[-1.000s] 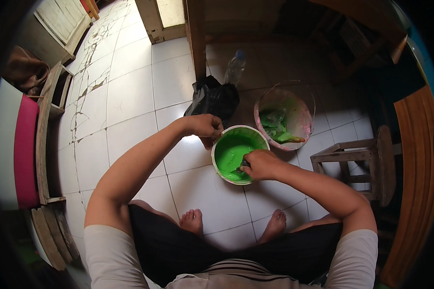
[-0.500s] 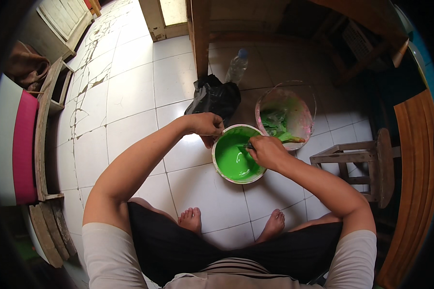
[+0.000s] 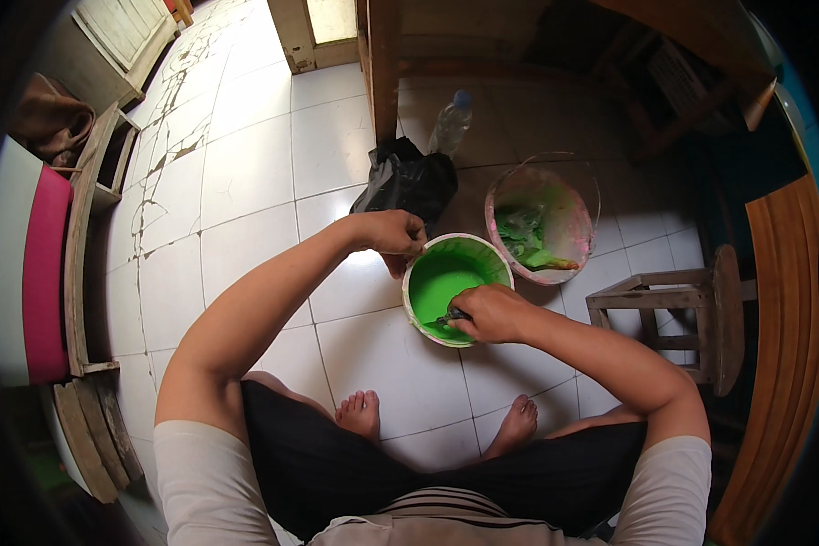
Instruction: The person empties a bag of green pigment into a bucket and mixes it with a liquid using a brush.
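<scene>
Between my feet and the wall stands a white bucket [image 3: 510, 266] of bright green paint [image 3: 441, 287]. With its fingers pinched on the left rim, my left hand [image 3: 396, 238] holds the bucket. My right hand [image 3: 491, 314] is closed round a dark-handled tool [image 3: 453, 316] over the near part of the paint. The tool's lower end is hidden in the paint, so its kind does not show. Just beyond, to the right, a stained pinkish bucket [image 3: 578, 218] with a wire handle contains green-smeared plastic and a paint-covered brush-like piece [image 3: 546, 259].
A black plastic bag [image 3: 405, 182] and a clear bottle [image 3: 450, 127] with a blue cap sit behind the paint bucket, near a wooden post [image 3: 382, 82]. To the right is a small wooden stool [image 3: 728, 314]. Wooden shelving [image 3: 80, 264] lines the left side. White floor tiles [image 3: 246, 273] are cracked farther off.
My right hand has moved toward me and slightly left, taking the tool from the bucket's right side to its near side. My left hand keeps its grip on the rim.
</scene>
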`<state>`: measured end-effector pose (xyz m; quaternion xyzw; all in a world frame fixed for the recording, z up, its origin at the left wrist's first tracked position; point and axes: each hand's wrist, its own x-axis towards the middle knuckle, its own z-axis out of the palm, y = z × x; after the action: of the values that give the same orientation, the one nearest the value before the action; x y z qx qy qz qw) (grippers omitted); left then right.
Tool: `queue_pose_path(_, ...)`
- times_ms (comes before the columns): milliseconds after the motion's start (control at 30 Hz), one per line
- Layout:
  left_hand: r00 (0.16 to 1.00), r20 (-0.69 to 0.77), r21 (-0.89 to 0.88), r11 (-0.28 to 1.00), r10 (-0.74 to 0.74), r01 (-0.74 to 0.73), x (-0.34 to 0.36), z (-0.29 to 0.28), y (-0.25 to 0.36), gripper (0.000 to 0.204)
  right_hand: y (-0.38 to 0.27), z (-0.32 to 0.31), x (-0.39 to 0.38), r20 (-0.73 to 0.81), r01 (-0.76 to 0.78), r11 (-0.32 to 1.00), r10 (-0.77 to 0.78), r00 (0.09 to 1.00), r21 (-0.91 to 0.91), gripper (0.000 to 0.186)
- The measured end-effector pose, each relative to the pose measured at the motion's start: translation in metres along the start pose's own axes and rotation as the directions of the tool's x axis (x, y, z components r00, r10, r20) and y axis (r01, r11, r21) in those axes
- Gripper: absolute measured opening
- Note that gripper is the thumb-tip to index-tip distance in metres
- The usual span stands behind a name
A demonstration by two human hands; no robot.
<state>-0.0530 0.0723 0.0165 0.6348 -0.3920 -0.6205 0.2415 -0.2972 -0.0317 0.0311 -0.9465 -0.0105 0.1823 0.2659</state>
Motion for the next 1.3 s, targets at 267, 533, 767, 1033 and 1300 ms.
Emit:
queue_pose_path(267,0.999,0.0,-0.017,0.999,-0.033,0.033,-0.002,0.002,0.0,0.013,0.009,0.005,0.004,-0.171,0.04,0.993,-0.058,0.983,-0.11,0.025)
queue_pose_path(533,0.999,0.015,-0.016,0.999,-0.04,0.041,0.003,0.006,0.003,0.014,0.031,-0.004,0.006,-0.288,-0.078,0.971,0.01,0.958,-0.224,0.023)
queue_pose_path(767,1.0,-0.003,0.081,0.997,-0.012,0.012,0.002,-0.007,-0.001,0.034,0.031,-0.012,0.007,-0.268,-0.205,0.926,0.121,0.956,-0.316,0.021)
queue_pose_path(1033,0.999,-0.038,-0.004,0.999,0.038,-0.038,0.011,0.0,-0.024,0.031,0.029,-0.003,0.009,-0.068,-0.249,0.941,0.24,0.968,-0.228,0.036)
queue_pose_path(1300,0.99,-0.13,0.028,0.998,0.055,-0.051,0.017,0.016,-0.019,0.029,0.027,0.016,0.009,-0.105,-0.098,0.995,0.097,0.99,-0.01,0.032)
